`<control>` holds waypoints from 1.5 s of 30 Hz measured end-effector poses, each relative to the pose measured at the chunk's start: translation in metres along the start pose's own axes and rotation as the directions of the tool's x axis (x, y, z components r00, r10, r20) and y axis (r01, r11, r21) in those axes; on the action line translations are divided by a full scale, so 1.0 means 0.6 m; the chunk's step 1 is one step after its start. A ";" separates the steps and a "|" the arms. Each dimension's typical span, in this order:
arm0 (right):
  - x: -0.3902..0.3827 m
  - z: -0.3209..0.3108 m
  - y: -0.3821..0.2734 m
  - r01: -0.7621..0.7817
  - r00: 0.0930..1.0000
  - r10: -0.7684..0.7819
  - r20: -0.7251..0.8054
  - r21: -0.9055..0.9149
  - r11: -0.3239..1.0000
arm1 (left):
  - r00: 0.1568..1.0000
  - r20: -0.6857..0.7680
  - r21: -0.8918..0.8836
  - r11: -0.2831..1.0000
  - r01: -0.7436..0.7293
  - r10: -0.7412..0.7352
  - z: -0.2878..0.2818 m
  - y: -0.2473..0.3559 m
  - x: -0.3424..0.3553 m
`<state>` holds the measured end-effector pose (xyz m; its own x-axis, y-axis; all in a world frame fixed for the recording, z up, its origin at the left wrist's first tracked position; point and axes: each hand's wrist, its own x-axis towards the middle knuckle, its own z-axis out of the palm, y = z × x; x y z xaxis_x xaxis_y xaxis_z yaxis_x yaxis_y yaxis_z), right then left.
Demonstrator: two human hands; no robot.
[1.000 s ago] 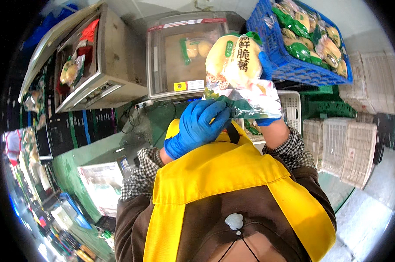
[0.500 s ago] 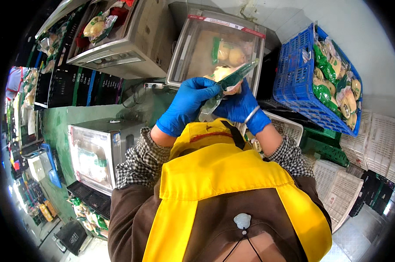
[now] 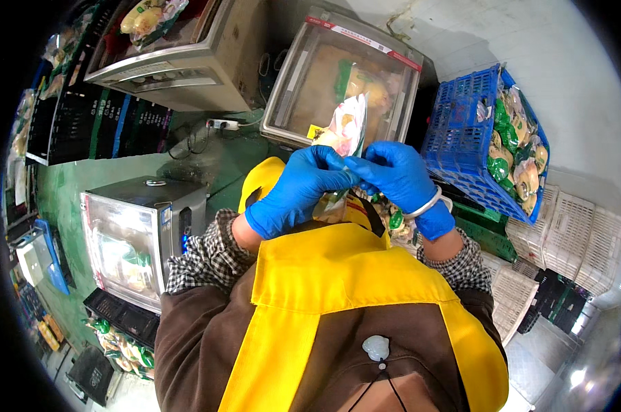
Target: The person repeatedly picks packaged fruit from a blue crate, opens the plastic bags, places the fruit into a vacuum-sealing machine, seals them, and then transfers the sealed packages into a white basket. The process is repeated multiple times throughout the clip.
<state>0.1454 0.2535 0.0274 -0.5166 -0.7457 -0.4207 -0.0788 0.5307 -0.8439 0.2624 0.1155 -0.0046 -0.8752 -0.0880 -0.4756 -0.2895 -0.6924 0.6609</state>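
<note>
My left hand and my right hand, both in blue gloves, meet in front of my chest. Their fingers are pinched together on a printed plastic food bag, white and clear with pale food in it. The bag stands up beyond my fingertips, and part of it hangs below them. Just past it is a vacuum-sealing machine with its clear lid down. Under that lid lies a bag of pale, rounded food with a green end. The grip points themselves are partly hidden by my fingers.
A blue crate with several bagged foods stands on the right, near white baskets. Two more sealing machines are on the left, one far and one near. A white power strip lies between them.
My hands have come lower and nearer my chest, and both now pinch the bag's near end. The bag has turned more upright. My view has shifted slightly.
</note>
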 end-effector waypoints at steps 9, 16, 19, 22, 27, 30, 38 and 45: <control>-0.006 0.045 0.008 0.000 0.991 0.067 -0.116 0.499 0.866 | 0.994 0.108 -0.400 0.916 0.039 0.005 -0.023 -0.028 0.005; -0.015 0.062 0.029 0.059 0.979 0.094 -0.179 0.696 0.716 | 0.995 0.095 -0.423 0.904 0.059 -0.021 -0.021 -0.032 -0.003; -0.025 0.055 0.025 0.066 0.984 0.047 -0.172 0.598 0.799 | 0.991 0.129 -0.247 0.966 0.073 -0.042 -0.029 -0.022 -0.004; -0.027 0.036 0.022 0.111 0.993 -0.086 -0.078 0.428 0.897 | 0.994 0.106 0.118 0.993 0.000 -0.013 -0.022 0.003 -0.018; -0.027 0.024 0.011 0.162 0.983 -0.178 0.045 0.244 0.956 | 0.942 0.259 0.466 0.826 -0.317 0.215 -0.016 0.014 -0.021; -0.026 0.020 0.005 0.147 0.981 -0.163 0.109 0.145 0.978 | 0.916 0.313 0.469 0.798 -0.378 0.250 -0.022 0.017 -0.019; -0.027 0.035 0.011 0.067 0.994 -0.083 0.075 0.201 0.977 | 0.967 0.184 0.260 0.940 -0.220 0.175 -0.031 0.001 -0.035; -0.024 0.054 0.020 0.066 0.997 -0.075 0.023 0.288 0.955 | 0.979 0.140 0.181 0.968 -0.171 0.147 -0.039 -0.011 -0.040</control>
<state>0.1794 0.2578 0.0128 -0.4896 -0.7926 -0.3634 0.1360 0.3423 -0.9297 0.2942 0.1055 -0.0113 -0.9539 -0.0875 -0.2871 -0.2006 -0.5260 0.8265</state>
